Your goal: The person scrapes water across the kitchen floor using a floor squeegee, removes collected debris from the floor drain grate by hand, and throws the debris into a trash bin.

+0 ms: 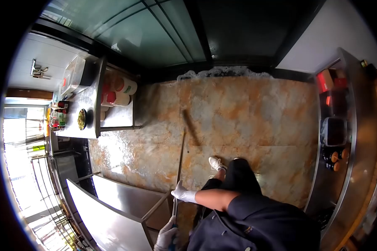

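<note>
A long-handled floor tool slants away from me across the wet, brown and grey tiled floor. Its narrow dark head is blurred; whether it is a squeegee or a brush I cannot tell. My right hand, in a white glove, is closed round the pole partway down. Nearer to me, my gloved left hand grips the pole's upper end, where a bit of blue shows. White foam lies along the far edge of the floor, by the dark door frame.
A steel table at the left bears a dish of greens, with containers on its lower shelf. Close on my left is a white and steel panelled unit. Steel shelving with boxes and jars runs along the right.
</note>
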`<act>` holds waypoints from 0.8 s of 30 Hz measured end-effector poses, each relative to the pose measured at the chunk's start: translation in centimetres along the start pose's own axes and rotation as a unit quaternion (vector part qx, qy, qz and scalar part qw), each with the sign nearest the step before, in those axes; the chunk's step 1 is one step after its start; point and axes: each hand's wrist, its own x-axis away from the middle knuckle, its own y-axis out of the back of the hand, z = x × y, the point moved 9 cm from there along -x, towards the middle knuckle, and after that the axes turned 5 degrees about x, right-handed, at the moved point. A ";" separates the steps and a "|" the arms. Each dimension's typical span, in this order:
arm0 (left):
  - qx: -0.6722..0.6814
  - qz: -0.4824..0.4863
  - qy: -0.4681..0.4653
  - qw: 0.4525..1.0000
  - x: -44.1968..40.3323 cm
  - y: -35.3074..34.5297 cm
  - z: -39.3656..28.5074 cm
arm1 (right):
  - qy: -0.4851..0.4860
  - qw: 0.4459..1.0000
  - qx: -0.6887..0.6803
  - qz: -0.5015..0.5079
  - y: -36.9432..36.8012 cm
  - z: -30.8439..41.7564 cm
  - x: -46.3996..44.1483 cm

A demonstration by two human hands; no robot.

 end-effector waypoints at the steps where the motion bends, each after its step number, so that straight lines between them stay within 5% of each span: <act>1: 0.041 0.020 0.021 0.999 0.5 -0.4 -1.8 | -0.008 1.000 0.009 -0.029 2.3 0.6 0.6; 3: -0.088 0.103 0.030 0.990 -1.7 -0.4 -5.5 | -0.029 0.994 0.018 -0.101 10.3 1.4 2.8; 4: -0.044 0.172 0.060 0.982 -2.4 -3.3 -7.7 | -0.043 0.992 -0.047 -0.106 15.2 2.2 5.0; 7: -0.200 0.289 0.057 0.934 -8.3 -14.6 -13.3 | -0.036 0.954 -0.230 -0.188 29.1 -4.5 3.4; 11: -0.177 0.426 0.107 0.881 -16.8 -33.9 -15.5 | 0.018 0.763 -0.580 -0.285 49.9 -20.3 -3.9; 12: -0.104 0.425 0.143 0.888 -19.4 -37.6 -15.0 | -0.072 0.778 -0.495 -0.381 54.7 -19.3 2.0; 16: 0.036 0.378 0.215 0.900 -23.2 -44.1 -17.2 | -0.114 0.865 -0.360 -0.330 63.7 -21.0 -1.4; 19: 0.108 0.366 0.234 0.894 -24.0 -40.0 -18.8 | -0.099 0.906 -0.299 -0.281 61.4 -11.6 -2.1; 22: 0.180 0.329 0.184 0.909 -22.9 -34.5 -20.8 | -0.134 0.904 0.027 -0.404 60.0 0.9 0.8; 24: 0.270 0.327 0.205 0.882 -23.0 -30.5 -21.0 | -0.128 0.942 0.095 -0.295 56.4 1.2 -5.6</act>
